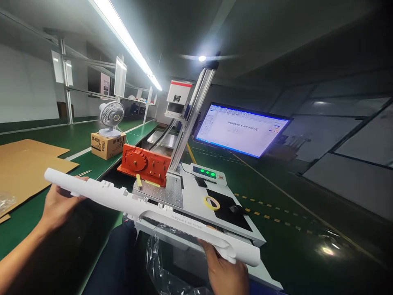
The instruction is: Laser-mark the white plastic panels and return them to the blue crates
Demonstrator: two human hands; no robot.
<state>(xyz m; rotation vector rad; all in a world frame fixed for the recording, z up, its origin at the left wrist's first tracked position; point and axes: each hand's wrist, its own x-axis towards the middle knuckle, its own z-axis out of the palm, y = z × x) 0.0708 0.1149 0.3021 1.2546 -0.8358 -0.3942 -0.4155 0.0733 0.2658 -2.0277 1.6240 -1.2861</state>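
A long white plastic panel (pixel 132 203) with clips along its upper edge spans the view in front of me, its right end lower than its left. Grey lettering on it reads "REMOVABLE AIR FILTER". Near the left end, my left hand (pixel 59 205) grips it from below. My right hand (pixel 225 268) is closed around the underside close to the right end. Beyond the panel, an orange fixture (pixel 145 166) stands on a perforated metal plate (pixel 175 190), beneath a white marking head (pixel 179 92) on an upright column.
A monitor (pixel 242 129) shows the same lettering. Yellow tape (pixel 211 203) and a mouse (pixel 238 210) lie on the white machine table (pixel 260 237). At left, a fan (pixel 112 116) tops a cardboard box (pixel 107 145); brown cardboard (pixel 30 164) covers part of the green bench. Clear plastic (pixel 156 262) hangs below.
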